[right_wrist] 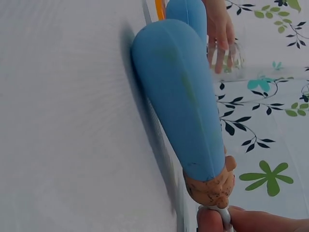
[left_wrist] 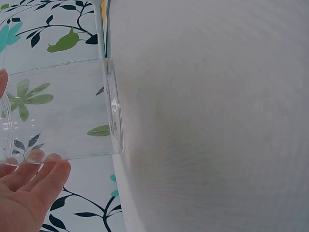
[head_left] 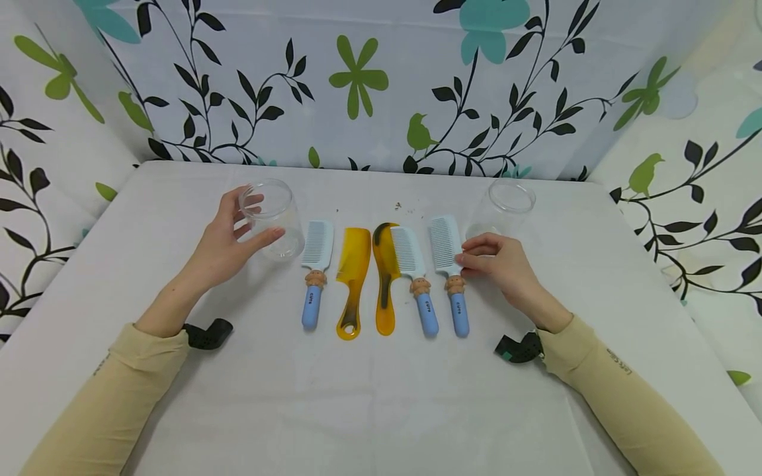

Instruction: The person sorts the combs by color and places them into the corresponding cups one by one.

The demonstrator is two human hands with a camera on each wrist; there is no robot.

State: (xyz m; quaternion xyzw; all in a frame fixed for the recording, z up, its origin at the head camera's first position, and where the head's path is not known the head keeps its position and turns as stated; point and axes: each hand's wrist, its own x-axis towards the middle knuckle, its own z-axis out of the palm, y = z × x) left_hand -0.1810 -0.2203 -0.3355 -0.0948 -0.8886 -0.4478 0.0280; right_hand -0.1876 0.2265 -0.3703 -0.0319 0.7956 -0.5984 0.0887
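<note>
My left hand [head_left: 231, 228] holds a clear jar [head_left: 278, 228] around its side; in the left wrist view the fingers lie along one wall of the jar [left_wrist: 58, 111], with the thumb opposite. My right hand [head_left: 500, 264] pinches the rightmost blue comb [head_left: 460, 311] near its neck, by the small doll head. The right wrist view shows that comb's blue handle [right_wrist: 178, 92] large, with thumb and finger [right_wrist: 260, 221] below the head. Behind the right hand stands a second clear jar [head_left: 506, 205], partly hidden.
Between the hands lie another blue comb [head_left: 312, 301], a yellow comb [head_left: 355, 264], a brown-and-yellow comb [head_left: 385, 304] and a third blue comb [head_left: 426, 311] overlapping it. Small crumbs [head_left: 397, 207] dot the white table [head_left: 381, 410]. A patterned curtain [head_left: 381, 145] hangs behind.
</note>
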